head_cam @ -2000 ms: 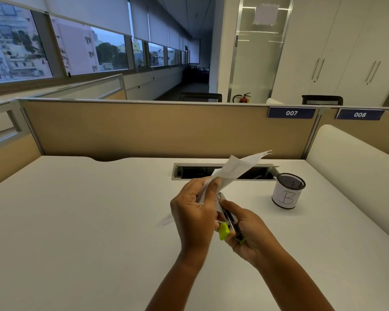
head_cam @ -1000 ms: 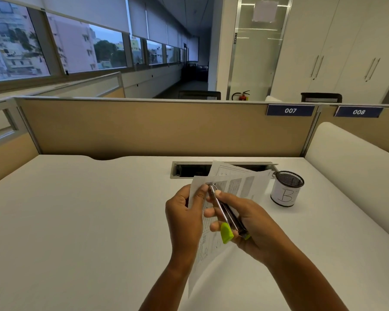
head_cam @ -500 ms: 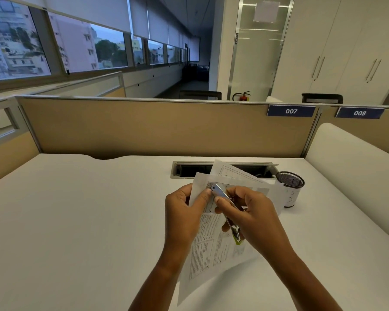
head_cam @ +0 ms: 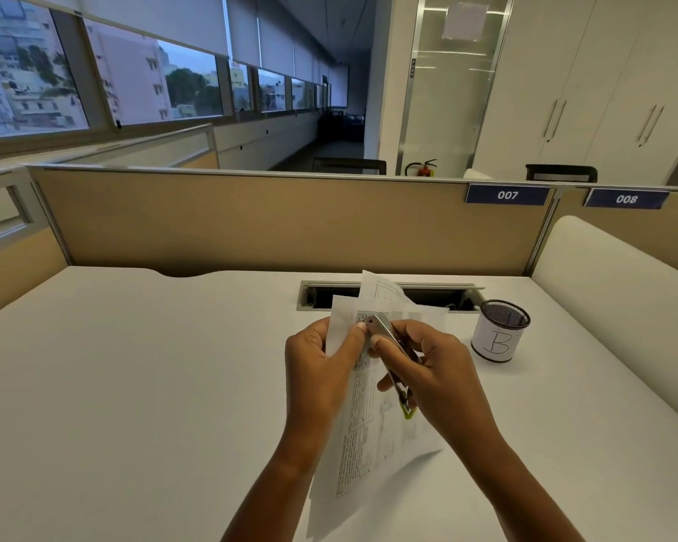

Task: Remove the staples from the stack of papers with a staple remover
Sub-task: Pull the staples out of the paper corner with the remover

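A stack of printed white papers (head_cam: 372,432) lies slanted over the white desk, its top left corner lifted. My left hand (head_cam: 321,369) pinches that corner, thumb on the front. My right hand (head_cam: 435,369) grips a slim metal staple remover (head_cam: 388,346) with a lime-green rear end. The tool's metal tip rests on the paper's top left corner, right beside my left thumb. The staple itself is too small to make out.
A black mesh pen cup (head_cam: 500,330) with a white label marked "B" stands to the right. Behind the papers is an open cable slot (head_cam: 314,295) in the desk. A tan partition (head_cam: 251,224) closes the back; a white padded divider (head_cam: 619,291) runs along the right.
The papers were turned from held up and folded to lying flat and slanted. My right hand rotated the staple remover and brought its tip onto the top left corner.
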Demonstrator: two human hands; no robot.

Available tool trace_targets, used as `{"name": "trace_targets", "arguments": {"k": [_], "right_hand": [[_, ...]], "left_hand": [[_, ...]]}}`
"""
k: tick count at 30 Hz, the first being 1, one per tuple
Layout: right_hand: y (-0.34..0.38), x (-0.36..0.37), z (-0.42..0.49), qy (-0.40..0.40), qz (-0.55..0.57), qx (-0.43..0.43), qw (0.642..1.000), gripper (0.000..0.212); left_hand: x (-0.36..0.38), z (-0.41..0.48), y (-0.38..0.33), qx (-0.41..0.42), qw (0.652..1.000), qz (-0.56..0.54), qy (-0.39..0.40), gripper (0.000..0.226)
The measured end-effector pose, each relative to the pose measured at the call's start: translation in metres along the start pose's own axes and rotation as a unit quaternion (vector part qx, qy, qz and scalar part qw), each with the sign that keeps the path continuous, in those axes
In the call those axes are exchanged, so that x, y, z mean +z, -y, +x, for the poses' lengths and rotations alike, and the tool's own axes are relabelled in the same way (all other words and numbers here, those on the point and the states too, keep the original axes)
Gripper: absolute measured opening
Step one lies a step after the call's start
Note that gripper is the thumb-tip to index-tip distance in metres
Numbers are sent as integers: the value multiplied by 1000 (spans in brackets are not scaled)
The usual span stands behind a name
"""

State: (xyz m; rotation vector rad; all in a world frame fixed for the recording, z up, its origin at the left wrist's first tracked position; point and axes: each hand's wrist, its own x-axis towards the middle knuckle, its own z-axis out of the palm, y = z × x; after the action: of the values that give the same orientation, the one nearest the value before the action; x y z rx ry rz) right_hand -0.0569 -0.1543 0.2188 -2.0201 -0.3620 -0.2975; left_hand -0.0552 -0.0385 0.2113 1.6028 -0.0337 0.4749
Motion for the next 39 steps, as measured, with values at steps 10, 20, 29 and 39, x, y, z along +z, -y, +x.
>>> {"name": "trace_targets", "arguments": {"k": [10, 20, 29, 39], "right_hand": [[4, 12, 1, -32, 94, 1, 995, 20], [3, 15, 0, -71, 22, -30, 997, 13], [6, 16, -8, -153, -127, -122, 972, 26], [10, 18, -15, -168, -216, -162, 948, 37]], "left_hand": [[2, 3, -5, 3, 999, 29, -36, 8], [-4, 5, -6, 9, 1000, 12, -19, 7], [1, 0, -3, 22, 999, -42, -21, 9], [4, -7, -1, 48, 997, -41, -33, 15]]}}
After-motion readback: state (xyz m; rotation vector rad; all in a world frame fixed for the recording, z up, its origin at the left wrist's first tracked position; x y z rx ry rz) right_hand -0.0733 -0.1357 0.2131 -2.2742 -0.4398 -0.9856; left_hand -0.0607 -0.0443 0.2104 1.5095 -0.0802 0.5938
